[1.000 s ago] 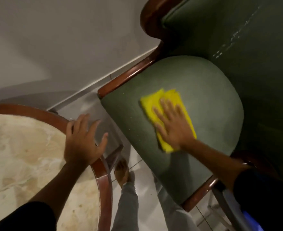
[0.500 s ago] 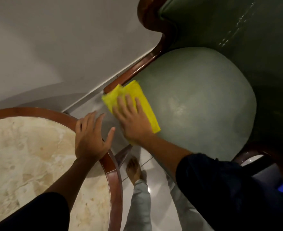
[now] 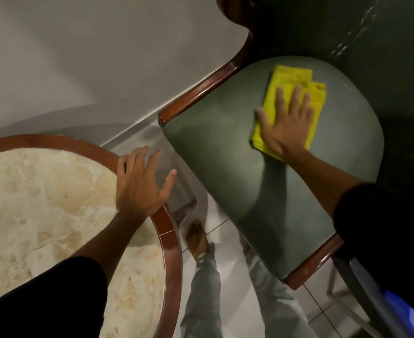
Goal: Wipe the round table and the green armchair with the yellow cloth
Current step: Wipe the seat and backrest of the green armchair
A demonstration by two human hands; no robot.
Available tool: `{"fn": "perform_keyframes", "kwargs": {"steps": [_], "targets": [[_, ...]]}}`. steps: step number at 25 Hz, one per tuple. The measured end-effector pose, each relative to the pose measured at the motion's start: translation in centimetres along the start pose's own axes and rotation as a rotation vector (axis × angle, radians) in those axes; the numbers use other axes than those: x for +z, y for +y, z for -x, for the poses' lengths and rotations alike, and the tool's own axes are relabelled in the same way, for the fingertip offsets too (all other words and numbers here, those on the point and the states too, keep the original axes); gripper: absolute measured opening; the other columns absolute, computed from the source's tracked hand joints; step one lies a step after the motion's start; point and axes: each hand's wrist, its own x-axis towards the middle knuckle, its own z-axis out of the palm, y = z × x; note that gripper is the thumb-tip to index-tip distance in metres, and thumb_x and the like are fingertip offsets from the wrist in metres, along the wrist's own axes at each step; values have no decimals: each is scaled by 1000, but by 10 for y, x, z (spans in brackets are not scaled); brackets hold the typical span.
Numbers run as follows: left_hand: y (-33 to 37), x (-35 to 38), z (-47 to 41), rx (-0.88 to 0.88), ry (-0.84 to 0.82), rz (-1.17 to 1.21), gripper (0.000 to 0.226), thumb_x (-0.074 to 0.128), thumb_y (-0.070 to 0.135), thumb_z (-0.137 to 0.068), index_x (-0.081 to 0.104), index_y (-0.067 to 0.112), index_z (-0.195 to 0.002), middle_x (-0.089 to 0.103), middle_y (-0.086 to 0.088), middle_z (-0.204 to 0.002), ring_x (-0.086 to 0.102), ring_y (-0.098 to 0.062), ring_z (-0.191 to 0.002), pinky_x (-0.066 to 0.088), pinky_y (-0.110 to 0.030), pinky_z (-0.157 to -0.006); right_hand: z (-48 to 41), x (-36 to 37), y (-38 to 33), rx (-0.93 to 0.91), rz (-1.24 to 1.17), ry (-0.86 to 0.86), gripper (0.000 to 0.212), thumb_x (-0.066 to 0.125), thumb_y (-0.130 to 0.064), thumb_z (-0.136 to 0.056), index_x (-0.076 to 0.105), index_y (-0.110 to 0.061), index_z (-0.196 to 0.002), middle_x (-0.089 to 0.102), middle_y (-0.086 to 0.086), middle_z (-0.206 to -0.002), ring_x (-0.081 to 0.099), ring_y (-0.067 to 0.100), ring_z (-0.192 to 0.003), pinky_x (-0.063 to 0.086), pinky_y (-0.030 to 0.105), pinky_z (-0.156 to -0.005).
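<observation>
The green armchair (image 3: 230, 152) fills the right of the head view, its padded seat edged with dark wood rails. A folded yellow cloth (image 3: 288, 81) lies on the seat near the backrest. My right hand (image 3: 286, 128) presses flat on the cloth, fingers spread. The round table (image 3: 169, 240), with a cream marble top and a brown wooden rim, is at the lower left. My left hand (image 3: 140, 186) rests on the table's rim with fingers apart, holding nothing.
A grey wall (image 3: 79, 57) runs behind the table and chair. White floor tiles (image 3: 225, 237) show in the narrow gap between them, where my bare foot (image 3: 197, 237) and grey trouser legs stand. A metal frame with something blue (image 3: 401, 311) sits at the lower right.
My right hand has slid the yellow cloth from the seat's front left corner across to the back right, near the backrest. My left hand stays on the table rim.
</observation>
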Motion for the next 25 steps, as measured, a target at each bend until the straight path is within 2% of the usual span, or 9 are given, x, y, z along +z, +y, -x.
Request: {"fn": "perform_keyframes", "kwargs": {"steps": [2, 5, 10, 11, 13, 16, 19, 22, 25], "targets": [[-1, 0, 0, 6, 0, 5, 61, 44, 63, -90, 54, 21, -133, 56, -9, -141, 49, -26, -132, 35, -48, -110, -6, 20, -57, -175, 75, -42, 73, 32, -67, -93, 17, -31, -155, 5, 12, -166, 0, 39, -151, 1, 57, -121], [-1, -2, 2, 20, -20, 21, 58, 42, 60, -93, 52, 20, -135, 54, -10, -142, 47, -26, -133, 31, -45, -109, 45, 43, -99, -578, 230, -42, 68, 35, -58, -92, 26, -32, -153, 18, 13, -164, 10, 44, -149, 9, 60, -120], [3, -7, 2, 29, -90, -24, 62, 35, 59, -95, 48, 18, -139, 50, -15, -145, 44, -32, -136, 26, -48, -113, 181, 60, 3, -916, 361, -74, 74, 52, -38, -85, 27, -22, -153, 17, 13, -164, 11, 43, -150, 8, 63, -119], [4, -9, 2, 13, -105, -17, 64, 33, 60, -95, 47, 17, -140, 49, -16, -146, 43, -34, -137, 26, -51, -114, 202, 60, 31, -885, 349, -81, 71, 51, -37, -88, 28, -23, -153, 17, 12, -164, 11, 41, -150, 10, 61, -120], [13, -14, -1, 12, -132, 3, 66, 30, 60, -94, 43, 16, -142, 44, -17, -150, 39, -35, -140, 25, -56, -115, 224, 50, 83, -642, 225, -43, 61, 43, -44, -96, 30, -27, -153, 21, 12, -163, 14, 40, -150, 19, 61, -118], [57, -13, -18, 169, -165, -28, 69, 27, 57, -96, 36, 14, -149, 33, -17, -159, 31, -34, -147, 25, -57, -118, 186, 23, 126, -24, 14, 90, 57, 34, -43, -100, 37, -17, -151, 25, 20, -160, 20, 42, -148, 22, 59, -117], [108, 9, -33, 194, -259, 4, 81, 15, 63, -95, 9, 12, -157, 3, -13, -168, 6, -29, -156, 9, -49, -125, 74, -5, 124, 477, -122, 191, 59, 36, -43, -100, 33, -14, -152, 21, 24, -160, 16, 44, -148, 15, 54, -120], [123, 34, -31, 100, -280, 43, 84, 5, 69, -93, -19, 15, -153, -23, -7, -164, -17, -23, -153, -3, -45, -125, -31, -28, 115, 492, -149, 111, 68, 38, -56, -97, 23, -23, -155, 12, 17, -164, 6, 40, -150, 6, 54, -121], [121, 35, -29, 91, -271, 23, 84, 1, 71, -91, -19, 16, -152, -22, -6, -162, -17, -22, -152, -5, -42, -124, -80, -24, 65, 268, -90, 10, 70, 33, -60, -97, 17, -27, -156, 7, 13, -165, -1, 39, -151, 0, 57, -122]]}}
